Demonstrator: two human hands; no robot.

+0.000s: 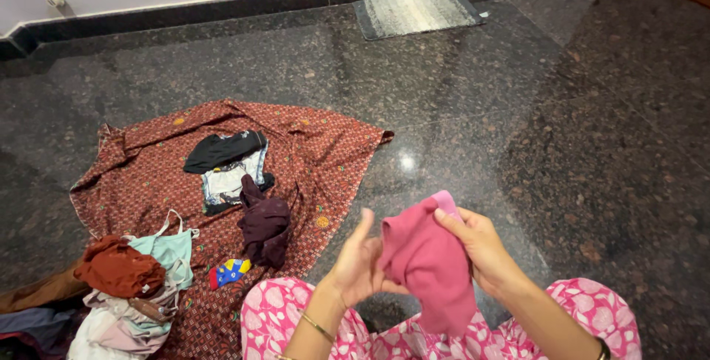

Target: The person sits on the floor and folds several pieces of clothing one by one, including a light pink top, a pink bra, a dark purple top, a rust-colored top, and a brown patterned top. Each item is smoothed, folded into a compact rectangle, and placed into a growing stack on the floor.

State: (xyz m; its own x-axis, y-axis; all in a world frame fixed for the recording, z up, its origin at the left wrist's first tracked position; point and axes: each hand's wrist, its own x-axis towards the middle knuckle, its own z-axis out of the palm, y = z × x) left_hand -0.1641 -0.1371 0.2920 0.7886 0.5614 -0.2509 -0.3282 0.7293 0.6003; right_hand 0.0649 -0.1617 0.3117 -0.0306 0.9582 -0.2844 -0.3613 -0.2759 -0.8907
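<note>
The left hand point(360, 256) and the right hand point(478, 245) hold a small pink garment point(429, 264) between them at the lower centre of the frame, raised above the lap. The right hand pinches the garment's upper edge near a lighter pink band, thumb and fingertips closed on the fabric. The left hand is flat and open-fingered against the garment's left side, pressing it, not clenching it; this pairing appears to keep the cloth spread and hanging free so that its shape can be handled. The garment's lower part drapes down toward the knees, which are covered by pink floral trousers point(584, 308). To the left, a large red-brown patterned cloth point(148, 175) lies spread flat on the dark granite floor point(518, 109) and serves as a base for other items: a black and white folded stack point(225, 168) near its centre, a dark maroon garment point(264, 227) just below that, and a small blue, yellow and red item point(228, 273) beside it. At the lower left, a loose pile includes a rust-coloured garment point(118, 267) and a mint green top point(168, 249). A grey doormat point(414, 12) lies at the top centre, well apart. Nothing lies between the hands and the spread cloth.
</note>
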